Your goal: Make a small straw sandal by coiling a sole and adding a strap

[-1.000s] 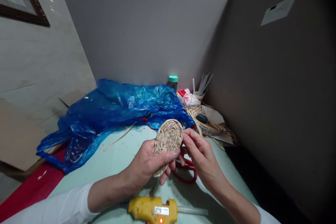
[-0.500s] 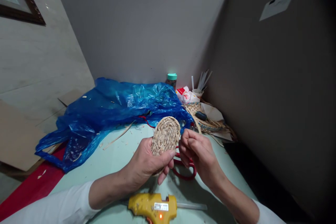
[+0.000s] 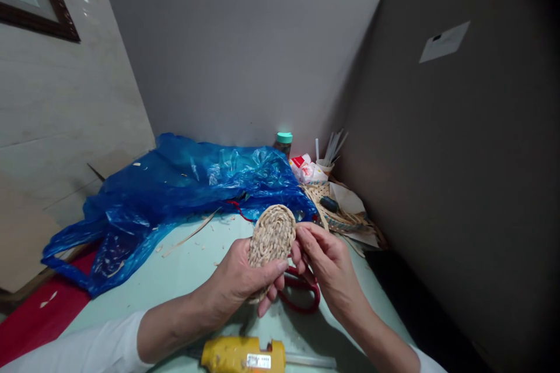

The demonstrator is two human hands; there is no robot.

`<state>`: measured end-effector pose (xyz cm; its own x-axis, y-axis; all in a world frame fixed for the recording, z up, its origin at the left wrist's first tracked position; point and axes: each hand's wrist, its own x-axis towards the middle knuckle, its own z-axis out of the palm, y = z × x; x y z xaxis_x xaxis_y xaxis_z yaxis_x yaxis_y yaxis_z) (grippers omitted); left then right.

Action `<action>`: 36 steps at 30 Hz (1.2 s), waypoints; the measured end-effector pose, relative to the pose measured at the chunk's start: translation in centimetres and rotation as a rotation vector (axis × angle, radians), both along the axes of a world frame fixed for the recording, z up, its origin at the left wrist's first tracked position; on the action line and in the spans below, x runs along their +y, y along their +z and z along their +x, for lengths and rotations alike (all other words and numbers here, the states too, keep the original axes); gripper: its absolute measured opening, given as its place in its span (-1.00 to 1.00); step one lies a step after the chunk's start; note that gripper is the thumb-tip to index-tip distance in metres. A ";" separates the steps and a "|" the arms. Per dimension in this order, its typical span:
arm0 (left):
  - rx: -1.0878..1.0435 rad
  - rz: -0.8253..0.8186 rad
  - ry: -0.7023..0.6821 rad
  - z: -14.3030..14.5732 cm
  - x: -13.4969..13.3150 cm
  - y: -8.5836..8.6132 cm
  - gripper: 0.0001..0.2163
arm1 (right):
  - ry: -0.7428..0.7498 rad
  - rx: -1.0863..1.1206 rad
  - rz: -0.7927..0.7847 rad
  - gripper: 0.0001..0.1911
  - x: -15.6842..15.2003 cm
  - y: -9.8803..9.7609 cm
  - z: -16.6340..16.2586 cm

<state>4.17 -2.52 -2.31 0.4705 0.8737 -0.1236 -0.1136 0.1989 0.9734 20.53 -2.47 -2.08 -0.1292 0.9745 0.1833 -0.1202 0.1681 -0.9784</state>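
An oval woven straw mat (image 3: 272,235) is held upright above the pale green table (image 3: 192,268). My left hand (image 3: 240,280) grips its lower part, thumb across the front and fingers behind. My right hand (image 3: 326,259) touches the mat's right edge with fingertips pinched together against it. Red-handled scissors (image 3: 301,297) lie on the table beneath both hands. A yellow glue gun (image 3: 240,355) lies near the front edge, below my left wrist.
A crumpled blue plastic bag (image 3: 175,186) covers the table's left and back. At the back right corner stand a teal-lidded jar (image 3: 283,143), a cup of sticks (image 3: 326,157), a red-white packet (image 3: 306,169) and a woven basket (image 3: 336,215). Grey partition boards (image 3: 236,52) enclose the space.
The mat and both hands have shifted slightly left and down in view. My right fingers have moved back onto the mat's right edge. The camera tilted up a little.
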 end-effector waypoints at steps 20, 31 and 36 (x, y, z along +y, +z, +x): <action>-0.025 0.022 -0.029 -0.4 -0.1 -0.1 -0.76 | -0.038 0.139 -0.003 -0.52 -0.1 -1.0 0.0; -0.131 -0.011 -0.059 -0.4 -0.2 0.1 -0.79 | -0.068 0.106 0.064 -0.76 0.6 -1.1 0.2; -0.121 -0.046 -0.039 -0.6 -0.2 0.1 -0.80 | -0.046 0.156 0.068 -0.82 0.4 -0.9 0.0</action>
<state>3.57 -2.71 -2.20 0.5177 0.8493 -0.1031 -0.2215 0.2495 0.9427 20.54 -2.07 -2.94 -0.0496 0.9635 0.2632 -0.2605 0.2419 -0.9347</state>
